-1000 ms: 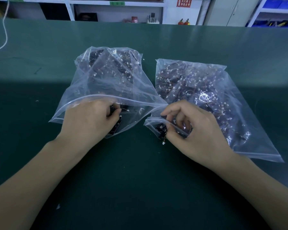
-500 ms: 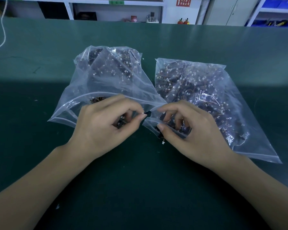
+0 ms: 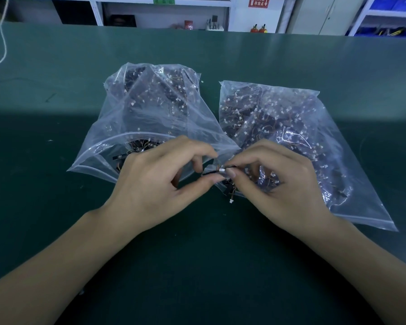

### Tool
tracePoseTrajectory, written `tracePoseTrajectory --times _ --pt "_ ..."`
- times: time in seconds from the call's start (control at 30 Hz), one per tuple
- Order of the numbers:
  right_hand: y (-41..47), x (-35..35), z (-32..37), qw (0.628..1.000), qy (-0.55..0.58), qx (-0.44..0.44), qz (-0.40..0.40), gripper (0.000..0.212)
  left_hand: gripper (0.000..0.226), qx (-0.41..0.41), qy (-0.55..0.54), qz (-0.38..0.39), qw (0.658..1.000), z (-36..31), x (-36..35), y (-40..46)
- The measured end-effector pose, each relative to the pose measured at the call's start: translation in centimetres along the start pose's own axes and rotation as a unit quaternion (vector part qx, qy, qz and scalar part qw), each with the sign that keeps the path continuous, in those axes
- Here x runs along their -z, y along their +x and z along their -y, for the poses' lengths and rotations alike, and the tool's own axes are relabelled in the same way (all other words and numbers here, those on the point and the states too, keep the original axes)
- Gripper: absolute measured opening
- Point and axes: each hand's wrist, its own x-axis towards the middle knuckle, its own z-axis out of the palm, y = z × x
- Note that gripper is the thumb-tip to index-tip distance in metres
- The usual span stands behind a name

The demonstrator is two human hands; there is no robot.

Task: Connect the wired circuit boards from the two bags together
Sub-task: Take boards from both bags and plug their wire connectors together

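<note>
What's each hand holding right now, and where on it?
The left hand pinches a small black board by its near end. The right hand pinches the white connector at the wire's tip. Both meet between the bags' mouths.

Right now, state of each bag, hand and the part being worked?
left bag: mouth open, full of boards, lying on the table.
right bag: full of boards, a wire spilling out at its near corner.
left hand: pinching a small black board.
right hand: pinching the white plug.
plug: between both hands' fingers; mated or not, unclear.
</note>
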Motion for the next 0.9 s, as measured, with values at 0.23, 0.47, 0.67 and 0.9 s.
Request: tracePoseTrajectory --times 0.23,0.47,0.67,0.9 --pt "0.21 0.24 0.63 1.0 0.004 0.006 -0.013 0.003 0.012 0.004 0.014 -0.011 1.0 0.13 -0.11 -0.06" --pt "0.21 0.18 0.54 1.0 0.004 0.021 0.001 0.003 0.011 -0.012 0.014 -0.012 1.0 -0.14 -0.02 0.05" --pt "0.16 0.19 0.33 1.0 0.001 0.02 0.006 0.002 0.013 -0.017 0.012 -0.006 1.0 -0.11 0.01 0.08" --pt "0.14 0.09 0.24 1.0 -0.005 0.015 0.009 0.002 0.014 -0.018 0.012 -0.007 1.0 -0.19 0.1 0.13"
